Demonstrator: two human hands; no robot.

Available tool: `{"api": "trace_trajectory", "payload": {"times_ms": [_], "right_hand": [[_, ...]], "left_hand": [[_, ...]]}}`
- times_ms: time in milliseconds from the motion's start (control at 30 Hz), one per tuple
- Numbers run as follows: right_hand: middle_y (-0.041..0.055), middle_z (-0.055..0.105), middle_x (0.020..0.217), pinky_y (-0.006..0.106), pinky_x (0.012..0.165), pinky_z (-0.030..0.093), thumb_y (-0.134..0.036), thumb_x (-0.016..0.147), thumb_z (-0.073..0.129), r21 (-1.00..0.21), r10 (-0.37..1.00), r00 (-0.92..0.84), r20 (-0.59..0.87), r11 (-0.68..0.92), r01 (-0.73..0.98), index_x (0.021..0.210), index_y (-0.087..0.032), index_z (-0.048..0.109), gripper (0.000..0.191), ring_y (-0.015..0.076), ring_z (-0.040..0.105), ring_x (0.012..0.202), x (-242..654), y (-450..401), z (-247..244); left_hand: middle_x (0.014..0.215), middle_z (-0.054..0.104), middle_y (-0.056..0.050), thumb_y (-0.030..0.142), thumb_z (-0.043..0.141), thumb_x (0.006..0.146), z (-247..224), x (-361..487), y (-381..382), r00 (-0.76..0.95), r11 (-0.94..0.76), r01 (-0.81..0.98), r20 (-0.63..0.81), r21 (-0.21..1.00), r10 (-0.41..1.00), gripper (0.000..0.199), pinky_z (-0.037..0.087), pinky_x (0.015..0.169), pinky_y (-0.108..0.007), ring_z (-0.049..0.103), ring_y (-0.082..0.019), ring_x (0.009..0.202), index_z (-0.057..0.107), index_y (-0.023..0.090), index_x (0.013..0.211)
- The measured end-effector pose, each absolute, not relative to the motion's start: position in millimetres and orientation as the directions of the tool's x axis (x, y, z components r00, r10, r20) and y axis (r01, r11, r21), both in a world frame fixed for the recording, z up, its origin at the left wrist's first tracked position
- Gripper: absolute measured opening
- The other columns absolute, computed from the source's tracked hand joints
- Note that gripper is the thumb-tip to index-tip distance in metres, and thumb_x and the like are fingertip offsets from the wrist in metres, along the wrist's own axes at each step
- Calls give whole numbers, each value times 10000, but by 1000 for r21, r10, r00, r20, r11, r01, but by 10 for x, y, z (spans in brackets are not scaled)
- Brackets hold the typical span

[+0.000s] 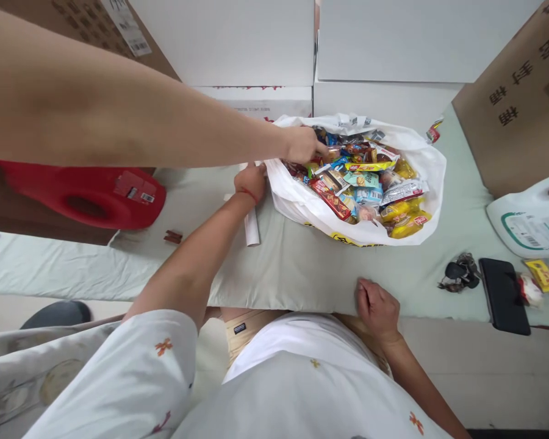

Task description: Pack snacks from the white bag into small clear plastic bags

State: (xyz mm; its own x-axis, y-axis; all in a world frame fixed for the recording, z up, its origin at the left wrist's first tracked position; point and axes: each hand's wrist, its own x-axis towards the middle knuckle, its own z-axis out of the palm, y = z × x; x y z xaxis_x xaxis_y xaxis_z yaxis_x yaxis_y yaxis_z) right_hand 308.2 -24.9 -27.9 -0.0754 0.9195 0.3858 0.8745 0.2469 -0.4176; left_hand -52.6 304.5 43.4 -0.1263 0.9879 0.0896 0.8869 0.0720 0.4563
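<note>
A white plastic bag (pixel 297 210) full of wrapped snacks (pixel 363 180) lies open on the cloth-covered table. My left hand (pixel 251 183), with a red string at its wrist, is at the bag's left edge; its fingertips are partly hidden, and whether they hold the rim is unclear. Close to the table's front edge, my right hand (pixel 379 306) rests with fingers curled and nothing visible in it. Another person's hand (pixel 304 145) reaches in from the left, its fingers among the snacks. Below my left hand lies a white paper roll (pixel 252 228).
On the left are a red jug (pixel 137 198) and small brown pieces (pixel 172 236). To the right lie dark keys (pixel 460 272), a black phone (pixel 504 296), a yellow packet (pixel 543 275) and a white jug (pixel 531 213). Cardboard boxes (pixel 526 116) flank the table; white boxes (pixel 393 42) stand behind.
</note>
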Motion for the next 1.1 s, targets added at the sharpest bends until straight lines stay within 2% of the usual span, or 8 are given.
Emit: {"api": "trace_trajectory", "payload": {"times_ms": [200,333,467,600,700,767,900,1100], "right_hand": [[60,788,857,309,676,524,-228,1001,549,-440,928,-54,369,226,869,1096,-201,778,250,191,693,685,3079,-245,-285],[54,788,837,312,669,545,-257,1009,546,-522,935,-36,352,228,822,1061,-213,785,249,190,699,675,3096,-240,-196],[47,763,806,317,650,565,-338,1020,556,-759,975,26,223,157,632,1047,-229,782,252,188,680,659,3053,-197,31],[40,711,838,273,508,503,-474,1013,568,-944,992,-61,-111,-86,317,1148,-219,739,335,151,591,591,2801,-9,247],[100,717,1132,265,539,528,-524,890,719,-976,978,-154,-139,-109,191,1271,-220,688,488,165,636,749,2540,204,291],[81,724,1068,270,603,543,-505,820,785,-980,980,-145,-135,-110,168,1114,-220,744,411,176,635,799,2411,335,263],[35,683,789,269,538,494,-579,842,723,-962,960,64,-271,-272,14,855,-194,721,386,168,591,689,2373,495,154],[96,731,1130,376,744,637,-646,828,743,-952,943,151,-297,-280,-125,1133,-197,743,542,227,697,935,2566,462,106]], "left_hand": [[942,657,-49,296,616,943,516,-679,2094,-349,72,749,300,658,888,194,493,876,-317,612,-187,876,664,171,1083],[676,512,56,537,715,861,357,-384,1088,-372,114,204,-30,972,928,378,387,530,-226,478,-107,556,622,219,1044],[657,517,66,652,790,770,178,-16,426,-67,228,-58,-231,972,971,494,366,481,-220,439,-86,503,621,237,978],[849,662,-35,541,634,965,239,149,277,174,2,247,-46,969,984,328,530,709,-297,618,-153,742,706,221,978],[1079,706,-100,350,499,1053,347,194,305,399,-277,419,98,865,912,272,552,893,-331,683,-195,993,738,226,1093],[1112,700,-105,272,437,1065,366,192,341,468,-382,470,142,796,872,313,555,892,-315,685,-191,1018,730,231,1167],[1176,687,-108,198,389,1056,262,51,446,394,-435,609,223,664,892,376,556,942,-341,663,-206,1079,724,240,1221],[1614,403,-168,253,606,980,241,-79,370,193,-371,757,358,538,914,422,526,1034,-504,593,-273,1147,648,268,1399]]}}
